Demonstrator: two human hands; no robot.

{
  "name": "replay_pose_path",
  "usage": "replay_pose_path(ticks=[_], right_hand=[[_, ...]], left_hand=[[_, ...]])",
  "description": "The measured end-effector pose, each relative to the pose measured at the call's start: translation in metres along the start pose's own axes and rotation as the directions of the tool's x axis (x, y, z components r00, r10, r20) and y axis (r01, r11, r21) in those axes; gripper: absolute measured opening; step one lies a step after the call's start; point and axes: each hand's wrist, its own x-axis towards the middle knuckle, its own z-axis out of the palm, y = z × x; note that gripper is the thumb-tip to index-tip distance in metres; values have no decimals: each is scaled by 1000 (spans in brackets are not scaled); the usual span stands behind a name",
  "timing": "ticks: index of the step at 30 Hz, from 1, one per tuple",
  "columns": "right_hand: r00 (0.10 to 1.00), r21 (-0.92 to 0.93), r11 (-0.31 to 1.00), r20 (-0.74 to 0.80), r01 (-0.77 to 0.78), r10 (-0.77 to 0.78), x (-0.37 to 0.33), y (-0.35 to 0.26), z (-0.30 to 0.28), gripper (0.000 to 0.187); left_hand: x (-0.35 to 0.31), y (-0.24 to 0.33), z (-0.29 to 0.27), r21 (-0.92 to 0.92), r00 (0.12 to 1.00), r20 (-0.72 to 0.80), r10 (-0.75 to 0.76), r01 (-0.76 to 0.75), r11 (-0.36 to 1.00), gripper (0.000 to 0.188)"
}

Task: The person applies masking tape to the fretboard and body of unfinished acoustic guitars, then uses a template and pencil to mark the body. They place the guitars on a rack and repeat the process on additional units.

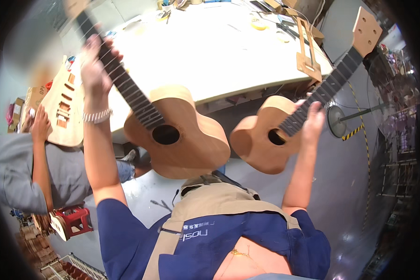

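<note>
My left hand (97, 70) is wrapped round the dark fretted neck of an unfinished ukulele (191, 147), whose pale wood body hangs down to the right, in front of me. The top of its headstock is cut off by the picture's upper edge. A second, similar ukulele (259, 140) is in my right hand (311, 122), which grips the neck near where it meets the body. Its bare headstock (366, 32) has several peg holes and points to the upper right. Neither instrument has strings that I can make out. The two bodies hang side by side, close together.
A brightly lit white worktable (247, 74) stands ahead, with yellow tape (259, 24) and a slotted wooden piece (309, 65) at its right. Left, a person in grey (63, 172) holds a wooden guitar body (63, 121). A red stool (77, 219) and a fan (336, 121) stand on the floor.
</note>
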Motion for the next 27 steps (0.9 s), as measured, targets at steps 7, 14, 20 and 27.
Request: replay_pose_path(ticks=[7, 14, 20, 27], right_hand=[[890, -121, 918, 226, -377, 395, 192, 32, 19, 53], [614, -252, 650, 214, -717, 760, 244, 95, 38, 44], [536, -339, 614, 300, -713, 789, 320, 160, 80, 45], [604, -416, 717, 389, -559, 696, 388, 270, 150, 56]], left_hand=[[194, -251, 20, 24, 823, -32, -567, 568, 823, 25], [240, -402, -10, 173, 601, -231, -765, 799, 575, 29], [180, -419, 140, 903, 849, 373, -376, -425, -64, 47], [122, -431, 183, 962, 896, 17, -443, -135, -236, 34]])
